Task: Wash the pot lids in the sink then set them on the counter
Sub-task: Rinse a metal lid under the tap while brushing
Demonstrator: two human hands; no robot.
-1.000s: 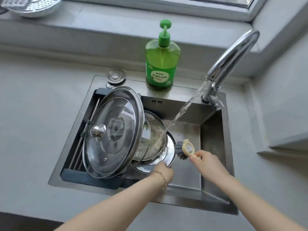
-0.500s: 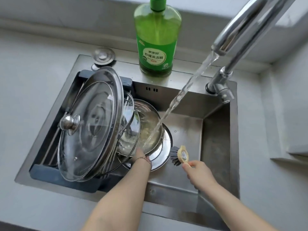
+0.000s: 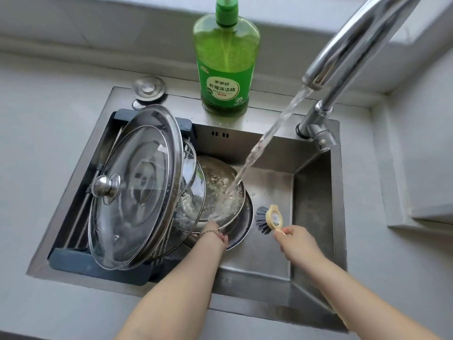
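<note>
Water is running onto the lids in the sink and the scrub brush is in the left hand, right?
No. The head view shows the scrub brush in the right hand; the left hand is at the lids. The water does run onto the lids in the sink.

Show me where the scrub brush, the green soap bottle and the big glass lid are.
scrub brush [image 3: 274, 217]: head view, on its round cream head.
green soap bottle [image 3: 225, 89]: head view, on the front label.
big glass lid [image 3: 149, 192]: head view, on the glass beside the knob.
</note>
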